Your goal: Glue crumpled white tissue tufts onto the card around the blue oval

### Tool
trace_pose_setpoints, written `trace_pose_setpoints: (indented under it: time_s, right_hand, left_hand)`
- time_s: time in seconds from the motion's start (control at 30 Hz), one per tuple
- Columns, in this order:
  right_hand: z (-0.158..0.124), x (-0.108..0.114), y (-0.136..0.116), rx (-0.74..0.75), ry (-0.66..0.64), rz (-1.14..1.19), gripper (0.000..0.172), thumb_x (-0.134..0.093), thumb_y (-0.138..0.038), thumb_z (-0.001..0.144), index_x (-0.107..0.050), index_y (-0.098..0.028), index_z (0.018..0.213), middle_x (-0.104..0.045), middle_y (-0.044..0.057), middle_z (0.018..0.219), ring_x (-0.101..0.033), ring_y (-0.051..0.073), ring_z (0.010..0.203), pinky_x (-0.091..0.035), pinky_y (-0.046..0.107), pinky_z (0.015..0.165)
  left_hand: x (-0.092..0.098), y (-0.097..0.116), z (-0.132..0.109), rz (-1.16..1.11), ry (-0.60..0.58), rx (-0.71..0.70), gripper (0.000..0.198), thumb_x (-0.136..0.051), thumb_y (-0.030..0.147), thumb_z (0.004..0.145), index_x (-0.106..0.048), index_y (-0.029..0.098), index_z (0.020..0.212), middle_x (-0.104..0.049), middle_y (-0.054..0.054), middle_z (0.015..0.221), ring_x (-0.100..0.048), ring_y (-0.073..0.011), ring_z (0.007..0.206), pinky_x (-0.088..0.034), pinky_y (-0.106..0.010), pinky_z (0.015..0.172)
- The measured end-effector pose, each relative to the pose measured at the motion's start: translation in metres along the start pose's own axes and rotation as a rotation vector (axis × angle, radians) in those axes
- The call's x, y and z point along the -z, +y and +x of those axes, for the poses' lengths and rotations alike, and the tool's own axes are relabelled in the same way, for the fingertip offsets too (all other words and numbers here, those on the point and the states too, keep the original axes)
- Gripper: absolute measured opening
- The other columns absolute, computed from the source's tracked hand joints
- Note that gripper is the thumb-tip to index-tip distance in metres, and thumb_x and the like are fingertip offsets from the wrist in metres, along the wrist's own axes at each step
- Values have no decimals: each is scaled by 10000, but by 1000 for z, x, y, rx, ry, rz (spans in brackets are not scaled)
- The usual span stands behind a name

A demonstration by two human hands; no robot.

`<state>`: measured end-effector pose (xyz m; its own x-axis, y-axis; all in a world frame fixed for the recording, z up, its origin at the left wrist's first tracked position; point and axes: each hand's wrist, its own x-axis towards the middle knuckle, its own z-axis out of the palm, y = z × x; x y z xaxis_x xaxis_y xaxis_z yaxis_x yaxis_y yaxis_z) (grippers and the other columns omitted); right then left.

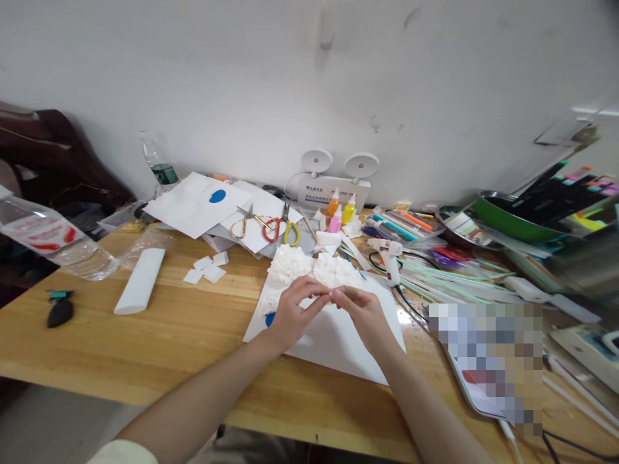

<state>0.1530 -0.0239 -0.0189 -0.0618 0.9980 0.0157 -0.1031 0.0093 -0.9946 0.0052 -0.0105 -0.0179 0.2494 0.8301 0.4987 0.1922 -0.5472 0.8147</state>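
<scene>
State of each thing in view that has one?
Left hand: fingertips pinched at a small white piece
Right hand: pinched at the same piece
White sheet: flat, under the hands
Glue gun: resting unheld; heat unclear
Orange bottle: upright
Yellow bottle: upright
Pink bottle: upright
Phone: cable plugged in, display obscured
Emergency light: lamps look unlit

Soft light, faint shadows, stretched blurry edges.

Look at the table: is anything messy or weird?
Yes. The thin sticks on the right lie jumbled at different angles beside the glue gun, and the paper sheets near the wall overlap crookedly instead of stacking neatly.
</scene>
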Motion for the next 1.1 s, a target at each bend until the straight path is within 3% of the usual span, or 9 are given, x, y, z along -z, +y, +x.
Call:
trace_pose_setpoints:
  time_s: [0.27,0.43,0.87,0.97,1.1]
  right_hand:
    - [-1,0,4,-86,9,51,206,-636,-373,703,-645,-180,634,-542,-2,617,-435,118,619,-347,271,612]
    - [0,-1,4,-82,-48,81,215,-615,-369,725,-645,-176,632,-540,2,629,-432,119,622,-349,277,619]
    - [0,0,6,-79,-23,62,207,-613,-363,726,-656,-173,657,-563,9,633,-450,117,614,-375,272,611]
    - [-1,2,2,-12,-8,-12,252,-546,-393,773,-656,-175,712,-598,33,697,-497,140,654,-403,284,613]
    - [-3,7,-9,295,20,-358,165,-591,-304,755,-645,-215,883,-621,49,853,-543,171,760,-432,311,670]
  left_hand:
    - [0,-9,-1,150,27,-196,110,-551,160,792,-618,187,874,-591,-43,805,-552,-147,793,-449,-284,728]
    - [1,-9,-1,181,31,-229,129,-542,151,798,-606,194,902,-582,-40,817,-544,-144,803,-451,-279,720]
    - [1,-10,-1,253,9,-296,150,-558,142,789,-596,185,927,-582,-40,831,-530,-135,799,-444,-276,726]
    - [1,-10,-1,236,21,-284,145,-547,138,796,-592,188,925,-580,-40,830,-532,-136,808,-446,-276,728]
    - [0,-10,-1,228,40,-262,119,-554,147,793,-589,189,899,-581,-37,817,-534,-139,813,-446,-277,729]
